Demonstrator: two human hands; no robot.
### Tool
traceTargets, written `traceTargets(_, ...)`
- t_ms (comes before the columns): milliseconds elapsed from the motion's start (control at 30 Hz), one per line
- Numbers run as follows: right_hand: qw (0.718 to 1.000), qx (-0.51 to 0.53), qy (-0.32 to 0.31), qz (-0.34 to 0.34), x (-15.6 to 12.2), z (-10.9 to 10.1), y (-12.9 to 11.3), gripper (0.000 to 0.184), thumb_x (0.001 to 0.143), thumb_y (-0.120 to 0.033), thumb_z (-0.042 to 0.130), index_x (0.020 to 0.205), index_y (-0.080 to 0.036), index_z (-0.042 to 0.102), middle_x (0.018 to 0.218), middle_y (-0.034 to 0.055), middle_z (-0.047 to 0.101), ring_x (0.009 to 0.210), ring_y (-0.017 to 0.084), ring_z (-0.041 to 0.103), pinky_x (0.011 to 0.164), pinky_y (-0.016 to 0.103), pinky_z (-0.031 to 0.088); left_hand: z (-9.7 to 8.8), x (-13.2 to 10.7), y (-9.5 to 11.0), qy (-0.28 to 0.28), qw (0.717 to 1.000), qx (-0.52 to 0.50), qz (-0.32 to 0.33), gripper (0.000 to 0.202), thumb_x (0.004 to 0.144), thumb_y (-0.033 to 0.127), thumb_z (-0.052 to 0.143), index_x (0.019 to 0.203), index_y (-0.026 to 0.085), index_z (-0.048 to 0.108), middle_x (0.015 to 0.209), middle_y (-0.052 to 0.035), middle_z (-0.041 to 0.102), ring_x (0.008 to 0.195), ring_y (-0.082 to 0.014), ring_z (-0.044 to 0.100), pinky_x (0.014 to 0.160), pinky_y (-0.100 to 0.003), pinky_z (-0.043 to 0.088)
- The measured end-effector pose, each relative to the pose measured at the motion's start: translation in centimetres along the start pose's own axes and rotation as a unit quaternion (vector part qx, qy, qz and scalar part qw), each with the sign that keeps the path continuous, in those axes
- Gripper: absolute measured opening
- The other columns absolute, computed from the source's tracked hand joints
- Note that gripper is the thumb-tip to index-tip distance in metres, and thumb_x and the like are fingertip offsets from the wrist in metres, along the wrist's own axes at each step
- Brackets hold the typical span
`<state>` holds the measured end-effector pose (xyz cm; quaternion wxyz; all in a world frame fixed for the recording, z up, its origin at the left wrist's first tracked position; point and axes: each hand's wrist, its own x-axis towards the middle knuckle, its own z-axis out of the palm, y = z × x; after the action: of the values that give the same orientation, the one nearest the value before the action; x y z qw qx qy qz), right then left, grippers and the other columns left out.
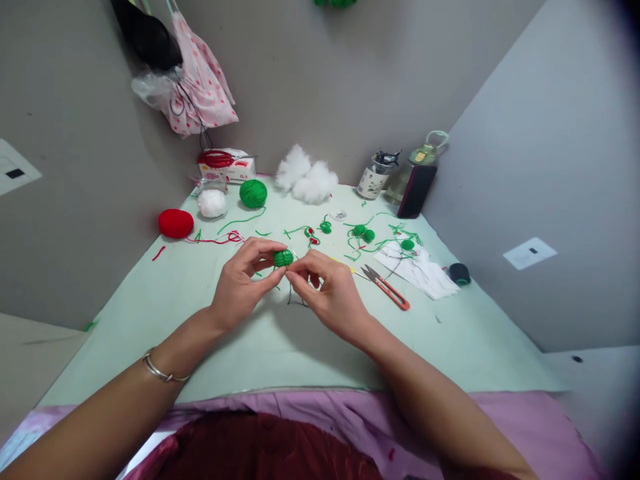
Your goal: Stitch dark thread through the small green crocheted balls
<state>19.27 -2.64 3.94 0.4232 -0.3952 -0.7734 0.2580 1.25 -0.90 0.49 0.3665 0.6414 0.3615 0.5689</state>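
Observation:
Between the thumb and fingers of my left hand (pixel 243 277) sits a small green crocheted ball (pixel 283 258). My right hand (pixel 325 283) is closed in a pinch right against the ball's lower right side. What its fingertips hold is too small to make out; a thin pale sliver shows just above them. Dark thread (pixel 297 304) hangs below the two hands toward the table. Just right of my right hand lie thread snips (pixel 387 288) with orange handles, and a thin yellow-handled tool (pixel 357 273) is partly hidden behind that hand.
Red yarn (pixel 175 223), white yarn (pixel 212 203) and green yarn (pixel 253 193) stand back left. White stuffing (pixel 306 177) lies at the wall. Small green crocheted pieces (pixel 364 233), tissue (pixel 417 270) and a dark spool (pixel 459 274) are on the right. A phone (pixel 418 192) leans behind.

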Motion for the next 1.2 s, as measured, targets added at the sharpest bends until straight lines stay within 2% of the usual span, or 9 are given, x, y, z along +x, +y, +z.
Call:
traceTargets(167, 1.0, 0.0, 0.01, -0.013, -0.2, 0.3, 0.4, 0.013, 0.095, -0.018, 0.061, 0.085, -0.018, 0.069, 0.075, -0.0006, 0.059, 0.067, 0.01, 0.053, 0.066, 0.024, 0.043, -0.2, 0.5, 0.2, 0.017, 0.978, -0.145, -0.15, 0.024, 0.083, 0.03, 0.081, 0.105, 0.022, 0.076, 0.103, -0.0039, 0.074, 0.093, -0.0175, 0.071, 0.09, -0.031, 0.058)
traceTargets(300, 1.0, 0.006, 0.03, -0.005, -0.1, -0.7, 0.6, 0.023, 0.102, -0.02, 0.047, 0.107, -0.019, 0.069, 0.076, 0.0, 0.059, 0.07, 0.012, 0.056, 0.07, 0.026, 0.046, -0.5, 1.0, 0.3, 0.028, 0.952, -0.239, -0.186, 0.017, 0.084, 0.027, 0.08, 0.101, 0.022, 0.077, 0.096, 0.0001, 0.074, 0.083, -0.0136, 0.072, 0.092, -0.031, 0.059)
traceTargets(433, 0.996, 0.058, 0.067, 0.03, 0.0, -1.3, 0.7, 0.035, 0.102, -0.02, 0.044, 0.134, -0.023, 0.055, 0.072, -0.0036, 0.056, 0.065, 0.012, 0.055, 0.068, 0.028, 0.048, -0.7, 1.1, 0.6, 0.038, 0.943, -0.256, -0.206, 0.018, 0.083, 0.026, 0.082, 0.099, 0.021, 0.076, 0.096, 0.0007, 0.073, 0.082, -0.0127, 0.072, 0.091, -0.029, 0.06)
traceTargets(500, 0.992, 0.096, 0.064, 0.047, 0.0, -1.2, 0.6, 0.029, 0.102, -0.024, 0.047, 0.129, -0.024, 0.055, 0.072, -0.0043, 0.057, 0.063, 0.012, 0.056, 0.065, 0.028, 0.048, -0.8, 1.0, 0.6, 0.035, 0.942, -0.258, -0.211, 0.019, 0.083, 0.026, 0.082, 0.099, 0.02, 0.075, 0.097, 0.0005, 0.072, 0.084, -0.0127, 0.072, 0.093, -0.029, 0.06)
traceTargets(600, 0.991, 0.112, 0.049, 0.059, 0.0, -0.8, 0.5, 0.011, 0.1, -0.027, 0.054, 0.104, -0.021, 0.062, 0.076, -0.002, 0.061, 0.065, 0.011, 0.057, 0.062, 0.026, 0.047, -0.7, 1.0, 0.6, 0.025, 0.94, -0.261, -0.216, 0.019, 0.083, 0.026, 0.082, 0.1, 0.02, 0.074, 0.099, 0.0, 0.072, 0.085, -0.0128, 0.072, 0.094, -0.029, 0.059)
traceTargets(800, 0.995, 0.041, 0.086, 0.027, 0.0, -0.4, 0.4, 0.009, 0.093, -0.02, 0.065, 0.088, -0.021, 0.072, 0.082, 0.0011, 0.059, 0.073, 0.011, 0.052, 0.065, 0.027, 0.043, -0.6, 1.1, 0.5, 0.013, 0.957, -0.22, -0.189, 0.021, 0.081, 0.03, 0.082, 0.097, 0.021, 0.073, 0.096, -0.0022, 0.072, 0.082, -0.0155, 0.07, 0.093, -0.036, 0.059)
traceTargets(933, 0.987, 0.118, 0.071, 0.083, 0.2, -0.5, 0.4, 0.007, 0.09, -0.025, 0.067, 0.086, -0.019, 0.07, 0.079, 0.0004, 0.061, 0.067, 0.01, 0.051, 0.063, 0.027, 0.043, -0.5, 0.9, 0.4, 0.015, 0.975, -0.151, -0.162, 0.029, 0.081, 0.032, 0.08, 0.105, 0.021, 0.069, 0.1, -0.0047, 0.073, 0.087, -0.0182, 0.07, 0.09, -0.037, 0.058)
traceTargets(1067, 0.938, 0.28, 0.029, 0.202, 0.5, -0.1, 0.8, 0.026, 0.079, -0.039, 0.079, 0.087, -0.018, 0.066, 0.069, -0.0034, 0.058, 0.057, 0.008, 0.049, 0.055, 0.024, 0.04, -0.1, 0.3, 0.2, 0.045, 0.992, -0.066, -0.095, 0.033, 0.079, 0.028, 0.082, 0.105, 0.021, 0.063, 0.105, -0.0053, 0.073, 0.098, -0.0196, 0.071, 0.093, -0.035, 0.058)
traceTargets(1200, 0.89, 0.371, -0.048, 0.261, 0.5, 1.0, 1.3, 0.041, 0.067, -0.044, 0.088, 0.091, -0.016, 0.07, 0.064, -0.0051, 0.058, 0.055, 0.008, 0.05, 0.057, 0.024, 0.042, 0.3, -0.2, -0.1, 0.049, 0.999, -0.001, -0.012, 0.031, 0.083, 0.027, 0.079, 0.108, 0.021, 0.062, 0.108, -0.0056, 0.072, 0.1, -0.0196, 0.071, 0.098, -0.037, 0.058)
